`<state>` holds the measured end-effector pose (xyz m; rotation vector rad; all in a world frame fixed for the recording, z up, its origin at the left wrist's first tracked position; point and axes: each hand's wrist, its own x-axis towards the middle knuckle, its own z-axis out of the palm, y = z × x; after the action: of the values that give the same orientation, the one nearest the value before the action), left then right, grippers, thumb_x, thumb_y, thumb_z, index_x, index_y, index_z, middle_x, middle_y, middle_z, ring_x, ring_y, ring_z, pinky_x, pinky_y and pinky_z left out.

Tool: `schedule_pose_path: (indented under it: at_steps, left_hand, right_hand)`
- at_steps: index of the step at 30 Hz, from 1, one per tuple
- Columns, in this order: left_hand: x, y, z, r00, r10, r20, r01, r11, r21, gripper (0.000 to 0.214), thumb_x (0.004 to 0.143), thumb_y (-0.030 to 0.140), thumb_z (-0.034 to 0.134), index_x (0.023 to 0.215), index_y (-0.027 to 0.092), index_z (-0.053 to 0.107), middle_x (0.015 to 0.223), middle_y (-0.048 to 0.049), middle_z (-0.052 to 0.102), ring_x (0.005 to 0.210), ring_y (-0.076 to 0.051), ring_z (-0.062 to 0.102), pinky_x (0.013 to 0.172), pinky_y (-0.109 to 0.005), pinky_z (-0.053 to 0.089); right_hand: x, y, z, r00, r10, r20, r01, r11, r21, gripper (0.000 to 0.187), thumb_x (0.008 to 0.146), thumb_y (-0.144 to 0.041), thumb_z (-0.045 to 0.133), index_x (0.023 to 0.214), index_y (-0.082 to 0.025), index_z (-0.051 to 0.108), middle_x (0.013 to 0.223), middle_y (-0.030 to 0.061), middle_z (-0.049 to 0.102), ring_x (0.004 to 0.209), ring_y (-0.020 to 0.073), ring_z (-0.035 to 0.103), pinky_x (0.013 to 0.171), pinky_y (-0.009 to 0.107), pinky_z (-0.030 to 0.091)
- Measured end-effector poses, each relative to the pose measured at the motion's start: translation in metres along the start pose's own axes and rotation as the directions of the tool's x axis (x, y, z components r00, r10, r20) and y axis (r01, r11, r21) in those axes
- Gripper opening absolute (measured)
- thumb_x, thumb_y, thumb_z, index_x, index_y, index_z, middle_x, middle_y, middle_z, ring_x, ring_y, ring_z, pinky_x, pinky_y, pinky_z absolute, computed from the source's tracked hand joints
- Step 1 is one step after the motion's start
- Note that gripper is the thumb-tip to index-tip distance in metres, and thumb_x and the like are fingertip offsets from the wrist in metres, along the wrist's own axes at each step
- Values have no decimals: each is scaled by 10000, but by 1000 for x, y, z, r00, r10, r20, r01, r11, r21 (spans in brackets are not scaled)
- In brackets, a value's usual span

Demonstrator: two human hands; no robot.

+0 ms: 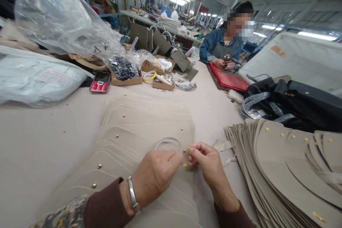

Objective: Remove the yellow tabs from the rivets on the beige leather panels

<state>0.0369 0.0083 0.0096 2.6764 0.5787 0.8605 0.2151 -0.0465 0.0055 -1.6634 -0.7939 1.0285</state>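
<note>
Fanned beige leather-like panels (pixel 130 146) with small gold studs (pixel 117 136) lie before me. Over their right edge, my left hand (pixel 157 172) is closed on a thin tape roll (pixel 168 139), a pale ring with yellow at its edge. Just beside it, my right hand (pixel 205 158) has thumb and forefinger pinched together; what sits between them is too small to make out. A gold stud (pixel 184 151) shows between the two hands. Below that stud, a yellow bit (pixel 185 165) lies by my right fingertips.
At right, a thick stack of beige panels (pixel 269 164) carries yellow bits. Behind it are black bags (pixel 285 99). A red-keyed phone (pixel 100 82), small cardboard boxes (pixel 127 80) and plastic bags (pixel 40 74) line the far left. A co-worker (pixel 224 48) works at a red piece (pixel 227 77).
</note>
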Motion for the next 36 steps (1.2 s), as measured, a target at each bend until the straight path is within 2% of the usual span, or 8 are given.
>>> schedule_pose_path:
  at_steps: [7,15,20,23,26,28,32,36]
  left_hand:
    - [6,-13,0,939,-200,279,129,959,253,103,910,112,500,839,181,532,864,-48,588,792,-223,511,707,-353,451]
    - [8,-10,1,915,-226,334,150,959,240,108,916,117,481,855,174,548,884,-59,573,814,-237,477,739,-392,435]
    - [7,-11,1,913,-226,339,151,961,233,112,929,131,469,869,174,552,893,-54,569,819,-226,470,735,-377,420]
    - [6,-12,2,914,-230,334,159,961,227,109,930,128,466,879,177,549,897,-52,569,837,-232,472,748,-384,419]
    - [6,-13,3,916,-233,327,164,961,225,106,922,117,473,878,179,547,895,-53,568,844,-241,473,749,-392,420]
    - [5,-13,4,917,-233,324,165,960,225,109,918,113,473,872,179,547,891,-54,566,836,-241,472,742,-391,418]
    - [4,-12,4,922,-227,314,161,962,221,120,916,109,467,858,178,547,890,-54,564,821,-236,467,736,-389,413]
    - [3,-10,3,929,-195,316,133,969,208,114,891,91,488,851,183,544,859,-43,558,792,-228,463,740,-393,414]
  right_hand:
    - [7,11,-12,994,-52,91,75,959,-272,322,772,-457,676,788,-137,704,586,20,665,499,125,602,513,224,502]
    - [3,1,-2,924,-325,201,373,654,-658,210,836,-276,559,695,-190,687,602,5,681,531,138,601,527,218,432]
    - [5,3,0,941,-284,182,326,625,-710,128,822,-246,565,757,-203,668,627,-1,686,582,160,632,571,241,441]
    - [5,10,-7,967,-234,97,242,735,-634,173,807,-302,608,946,-199,614,559,-34,632,511,159,609,496,236,444]
    - [3,16,-17,979,-176,106,205,831,-517,162,847,-354,572,892,-200,599,596,-22,640,496,149,609,470,232,468]
    - [1,18,-20,951,-263,164,309,782,-542,153,867,-320,552,833,-200,640,688,14,683,588,158,642,563,251,504]
    - [-1,19,-13,849,-468,247,498,552,-669,166,874,-234,537,849,-190,695,805,58,711,738,186,657,717,288,488]
    - [2,18,-1,869,-447,211,443,517,-732,175,871,-232,536,786,-183,681,728,46,684,661,171,628,676,273,459]
